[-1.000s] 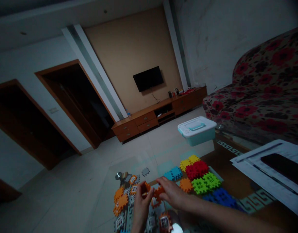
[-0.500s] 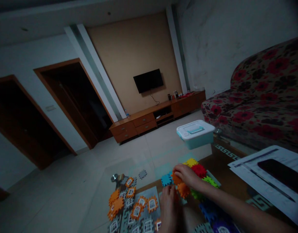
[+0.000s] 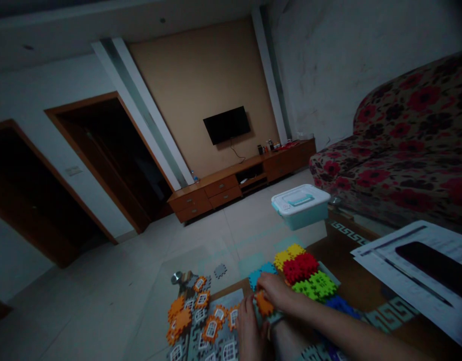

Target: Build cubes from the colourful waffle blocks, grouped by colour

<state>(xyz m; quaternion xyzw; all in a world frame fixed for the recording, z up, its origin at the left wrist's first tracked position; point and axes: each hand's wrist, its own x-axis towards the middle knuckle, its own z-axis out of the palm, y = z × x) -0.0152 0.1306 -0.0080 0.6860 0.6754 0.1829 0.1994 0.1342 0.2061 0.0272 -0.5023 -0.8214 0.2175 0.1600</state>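
Low over the glass table, my right hand [image 3: 276,292] has its fingers closed on an orange interlocking tile [image 3: 264,305] with toothed edges. My left hand [image 3: 249,326] is beside it, fingertips by the tile's left edge. Its fingers are curled, and what lies in them is hidden. Blue tiles [image 3: 261,274] lie just beyond my right hand. Yellow tiles [image 3: 290,254], red tiles [image 3: 300,267] and green tiles [image 3: 316,286] are grouped to its right. Left of my hands are scattered orange tiles with window patterns [image 3: 211,328] and grey window tiles [image 3: 229,351].
A teal box with a white lid [image 3: 304,210] stands at the table's far side. Papers [image 3: 422,235], a pen [image 3: 419,281] and a black phone [image 3: 434,265] lie on the right. A lone grey tile [image 3: 220,271] is on the glass. Beyond are a floral sofa [image 3: 404,150] and a TV cabinet [image 3: 223,188].
My right hand has moved left and down with the orange tile, away from the red and yellow tiles. My left hand has shifted slightly left. The view has tilted a little.
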